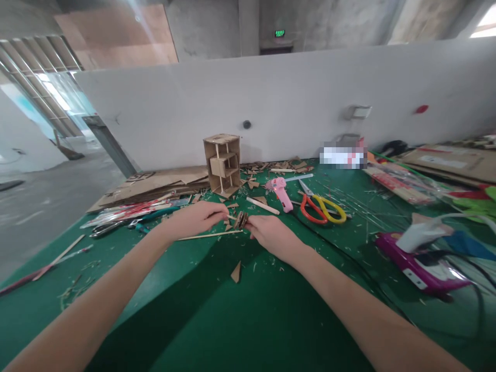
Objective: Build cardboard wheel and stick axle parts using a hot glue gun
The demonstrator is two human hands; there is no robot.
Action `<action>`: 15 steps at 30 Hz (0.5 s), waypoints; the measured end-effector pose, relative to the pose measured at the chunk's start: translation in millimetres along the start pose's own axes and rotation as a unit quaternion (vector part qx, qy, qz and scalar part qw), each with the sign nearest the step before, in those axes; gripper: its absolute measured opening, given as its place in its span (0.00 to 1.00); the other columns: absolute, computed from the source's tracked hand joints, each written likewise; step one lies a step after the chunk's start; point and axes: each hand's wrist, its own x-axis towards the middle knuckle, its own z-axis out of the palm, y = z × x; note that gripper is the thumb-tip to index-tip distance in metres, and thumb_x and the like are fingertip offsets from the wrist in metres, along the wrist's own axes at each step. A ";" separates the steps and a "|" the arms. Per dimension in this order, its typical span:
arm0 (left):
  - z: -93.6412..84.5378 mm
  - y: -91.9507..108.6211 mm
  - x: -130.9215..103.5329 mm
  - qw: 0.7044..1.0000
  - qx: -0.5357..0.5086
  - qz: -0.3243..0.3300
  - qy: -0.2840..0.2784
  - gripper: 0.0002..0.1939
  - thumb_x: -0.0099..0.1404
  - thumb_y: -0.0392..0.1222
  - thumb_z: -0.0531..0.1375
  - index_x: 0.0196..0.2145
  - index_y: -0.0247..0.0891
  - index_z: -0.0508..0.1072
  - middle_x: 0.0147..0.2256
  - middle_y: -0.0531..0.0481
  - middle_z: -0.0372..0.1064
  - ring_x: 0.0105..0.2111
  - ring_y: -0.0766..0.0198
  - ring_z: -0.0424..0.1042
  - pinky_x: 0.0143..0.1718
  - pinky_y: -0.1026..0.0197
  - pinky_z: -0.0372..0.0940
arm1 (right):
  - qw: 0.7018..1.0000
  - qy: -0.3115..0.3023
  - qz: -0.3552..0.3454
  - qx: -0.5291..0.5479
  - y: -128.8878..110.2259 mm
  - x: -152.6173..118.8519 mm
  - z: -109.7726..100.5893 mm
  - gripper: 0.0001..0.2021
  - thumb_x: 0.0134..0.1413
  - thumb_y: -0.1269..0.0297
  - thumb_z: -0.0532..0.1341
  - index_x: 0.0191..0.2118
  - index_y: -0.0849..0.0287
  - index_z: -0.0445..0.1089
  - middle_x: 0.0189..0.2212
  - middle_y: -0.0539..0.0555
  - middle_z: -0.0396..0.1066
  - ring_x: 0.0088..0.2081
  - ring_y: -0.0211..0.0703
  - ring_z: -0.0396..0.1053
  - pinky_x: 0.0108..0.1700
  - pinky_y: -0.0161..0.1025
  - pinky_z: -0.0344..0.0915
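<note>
My left hand [201, 217] is closed on a short thin wooden stick [231, 217], which points toward my right hand. My right hand [271, 232] pinches a small stack of cardboard pieces [242, 219] just touching or close to the stick's end; I cannot tell which. Below them a long thin stick [211, 235] lies on the green table [232, 320]. Behind my hands stands an upright cardboard box frame [223, 164] with shelves and stick posts. Off to the right lie a pink glue gun [282, 194] and scissors [323, 206] with red and yellow handles.
A purple power strip [418, 268] with plugs sits at the right, its cables running across the table. Flat cardboard sheets [155, 186] and pliers [112, 226] lie at the left. Cardboard scraps [236, 272] are scattered about. A white partition [290, 103] borders the far edge.
</note>
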 end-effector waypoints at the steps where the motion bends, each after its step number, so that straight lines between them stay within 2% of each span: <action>1: 2.9 -1.8 0.8 1.000 0.006 0.003 0.001 0.19 0.69 0.49 0.44 0.34 0.39 0.71 0.29 0.50 0.68 0.27 0.65 0.65 0.28 0.64 0.55 | 1.000 -0.001 -0.004 -0.009 1.1 0.2 0.9 0.10 0.65 0.67 0.50 0.39 0.63 0.68 0.31 0.55 0.72 0.30 0.38 0.69 0.34 0.33 0.59; 4: 9.1 -7.3 3.1 1.000 0.018 0.019 0.011 0.19 0.69 0.48 0.43 0.34 0.39 0.71 0.31 0.50 0.70 0.28 0.64 0.67 0.29 0.64 0.56 | 0.999 0.007 -0.008 -0.043 2.1 0.6 1.5 0.11 0.65 0.66 0.51 0.38 0.63 0.69 0.33 0.56 0.73 0.34 0.42 0.70 0.36 0.35 0.60; 7: 11.2 -8.7 4.2 0.999 0.020 0.024 0.017 0.19 0.70 0.49 0.43 0.34 0.39 0.70 0.28 0.50 0.69 0.27 0.63 0.67 0.29 0.64 0.56 | 0.999 0.008 -0.008 -0.052 0.2 0.5 -0.7 0.10 0.64 0.66 0.51 0.40 0.62 0.69 0.36 0.57 0.74 0.38 0.43 0.71 0.38 0.35 0.60; 15: 12.8 -1.6 2.6 0.999 0.018 0.025 0.010 0.18 0.70 0.47 0.43 0.31 0.39 0.67 0.23 0.52 0.63 0.24 0.65 0.63 0.27 0.64 0.54 | 0.999 -0.011 -0.005 -0.041 1.8 -1.3 -2.8 0.11 0.65 0.65 0.50 0.44 0.58 0.69 0.39 0.54 0.75 0.39 0.42 0.71 0.38 0.34 0.60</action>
